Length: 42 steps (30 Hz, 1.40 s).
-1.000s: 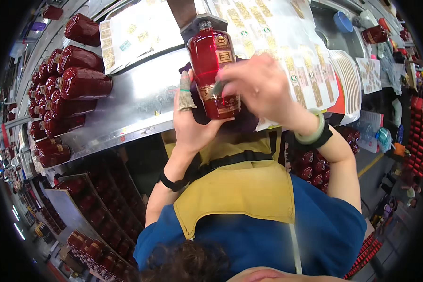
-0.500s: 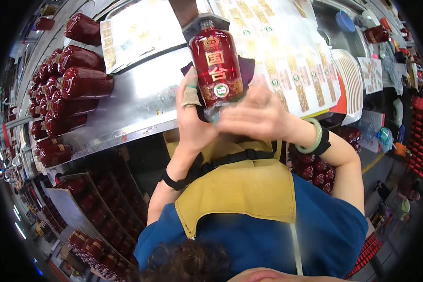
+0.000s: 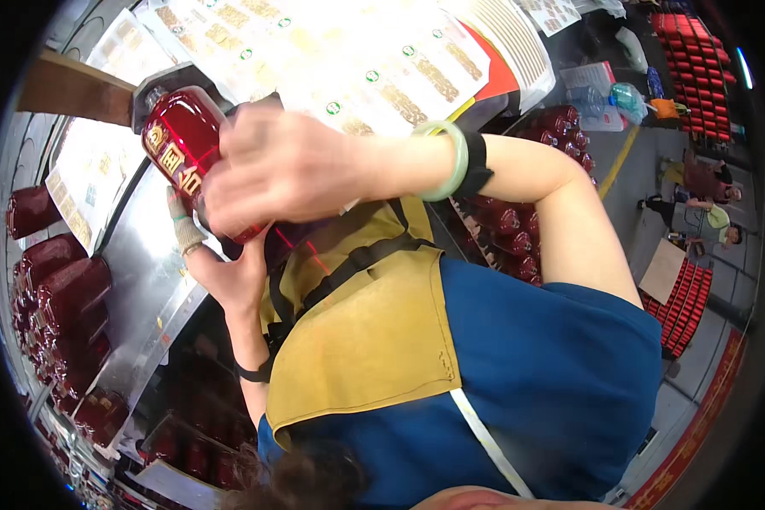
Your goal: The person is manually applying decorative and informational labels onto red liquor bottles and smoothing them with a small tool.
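A dark red glass bottle point(image 3: 183, 127) with gold lettering lies tilted at the upper left. Its neck end rests at a dark angular holder point(image 3: 172, 78) fixed to a brown bar point(image 3: 72, 87). My left hand point(image 3: 229, 268) grips the bottle's lower end from below; knitted covers wrap some of its fingers. Across the bottle's lower front lies my right hand point(image 3: 285, 170), slightly blurred, with its fingers curled in. Anything inside those fingers is hidden. The hand covers the bottle's lower label area. Part of a dark cloth-like piece point(image 3: 263, 100) shows behind the right hand.
Sheets of gold labels point(image 3: 408, 85) cover the bright table beyond my hands. Red bottles point(image 3: 68, 289) crowd the metal table's left side. More bottles point(image 3: 510, 238) stand below the table at right. Red stacks point(image 3: 693, 72) and distant people point(image 3: 710, 221) appear farther right.
The view has swung, so bottle, hands and table now appear farther left. My right hand has moved from the bottle's base up over its front. My left hand keeps its hold.
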Tool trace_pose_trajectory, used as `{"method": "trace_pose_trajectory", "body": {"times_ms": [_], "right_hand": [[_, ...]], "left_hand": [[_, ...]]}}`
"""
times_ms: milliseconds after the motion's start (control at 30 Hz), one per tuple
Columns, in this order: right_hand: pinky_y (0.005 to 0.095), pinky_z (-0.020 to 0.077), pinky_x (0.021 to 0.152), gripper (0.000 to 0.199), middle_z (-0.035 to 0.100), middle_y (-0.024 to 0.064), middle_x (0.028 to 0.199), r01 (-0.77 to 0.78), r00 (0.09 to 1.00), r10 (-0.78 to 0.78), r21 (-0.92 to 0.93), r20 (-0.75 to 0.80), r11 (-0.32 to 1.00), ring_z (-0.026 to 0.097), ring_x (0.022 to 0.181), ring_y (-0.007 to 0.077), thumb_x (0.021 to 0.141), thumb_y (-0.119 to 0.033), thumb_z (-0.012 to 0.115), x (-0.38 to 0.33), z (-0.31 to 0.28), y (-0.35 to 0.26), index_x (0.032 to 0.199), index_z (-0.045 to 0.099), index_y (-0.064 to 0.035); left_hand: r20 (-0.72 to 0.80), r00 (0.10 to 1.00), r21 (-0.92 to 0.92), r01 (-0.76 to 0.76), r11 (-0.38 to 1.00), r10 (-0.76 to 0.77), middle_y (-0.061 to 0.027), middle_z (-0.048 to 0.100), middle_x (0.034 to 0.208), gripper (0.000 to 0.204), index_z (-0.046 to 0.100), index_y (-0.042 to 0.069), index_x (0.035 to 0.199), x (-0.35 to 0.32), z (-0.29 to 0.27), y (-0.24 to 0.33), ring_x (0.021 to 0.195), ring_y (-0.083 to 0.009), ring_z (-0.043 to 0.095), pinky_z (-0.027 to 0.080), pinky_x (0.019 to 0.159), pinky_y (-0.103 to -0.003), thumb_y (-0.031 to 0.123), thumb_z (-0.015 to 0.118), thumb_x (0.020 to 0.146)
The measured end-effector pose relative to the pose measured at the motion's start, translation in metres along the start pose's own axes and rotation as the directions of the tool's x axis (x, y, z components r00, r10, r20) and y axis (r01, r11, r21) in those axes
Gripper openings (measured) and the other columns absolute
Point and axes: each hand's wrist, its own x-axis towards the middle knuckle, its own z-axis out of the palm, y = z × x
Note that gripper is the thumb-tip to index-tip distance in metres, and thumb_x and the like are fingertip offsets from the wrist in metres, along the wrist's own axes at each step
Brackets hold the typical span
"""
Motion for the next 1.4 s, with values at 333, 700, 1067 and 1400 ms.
{"method": "trace_pose_trajectory", "body": {"times_ms": [333, 700, 1067, 1400], "right_hand": [[0.0303, 0.0458, 0.082, 0.014, 0.065, -0.0086, 0.089, -0.048, 0.994, 0.037, -0.107, -0.103, 0.993, 0.062, 0.082, 0.0181, 0.081, -0.022, 0.071, 0.001, 0.007, 0.009, 0.094, 0.070, -0.0239], [0.0351, 0.0490, 0.080, 0.022, 0.061, -0.0073, 0.085, 0.088, 0.994, -0.094, 0.088, 0.064, 0.992, 0.059, 0.081, 0.0172, 0.072, -0.020, 0.070, -0.006, 0.006, -0.025, 0.094, 0.071, -0.0213], [0.0357, 0.0501, 0.076, 0.014, 0.064, -0.0054, 0.085, -0.124, 0.992, 0.123, 0.099, 0.017, 0.987, 0.062, 0.085, 0.0194, 0.079, -0.027, 0.071, 0.005, 0.009, -0.013, 0.092, 0.071, -0.0225], [0.0342, 0.0481, 0.077, 0.015, 0.064, -0.0063, 0.081, -0.232, 0.955, 0.230, 0.011, -0.186, 0.973, 0.062, 0.083, 0.0180, 0.077, -0.024, 0.072, 0.002, 0.019, 0.006, 0.091, 0.070, -0.0197]], "left_hand": [[-0.015, 0.998, 0.120, -0.058, 0.991, 0.060, -0.0216, 0.051, 0.148, 0.098, 0.040, -0.008, 0.151, 0.005, 0.000, 0.008, 0.137, -0.0330, 0.051, 0.039, 0.116, -0.044, 0.014, 0.093, 0.071], [-0.103, 0.965, -0.259, 0.208, 0.943, -0.242, -0.0209, 0.054, 0.145, 0.100, 0.043, -0.010, 0.149, 0.002, 0.006, 0.011, 0.134, -0.0322, 0.053, 0.037, 0.117, -0.043, 0.013, 0.096, 0.067], [-0.009, 0.998, -0.060, 0.056, 0.997, -0.056, -0.0214, 0.050, 0.151, 0.104, 0.039, -0.005, 0.154, -0.001, -0.001, -0.003, 0.137, -0.0303, 0.051, 0.039, 0.116, -0.042, 0.012, 0.095, 0.068], [-0.092, 0.990, 0.147, -0.088, 0.985, 0.103, -0.0190, 0.052, 0.146, 0.101, 0.050, -0.005, 0.147, 0.001, 0.004, 0.014, 0.135, -0.0322, 0.052, 0.040, 0.114, -0.041, 0.012, 0.099, 0.060]]}}
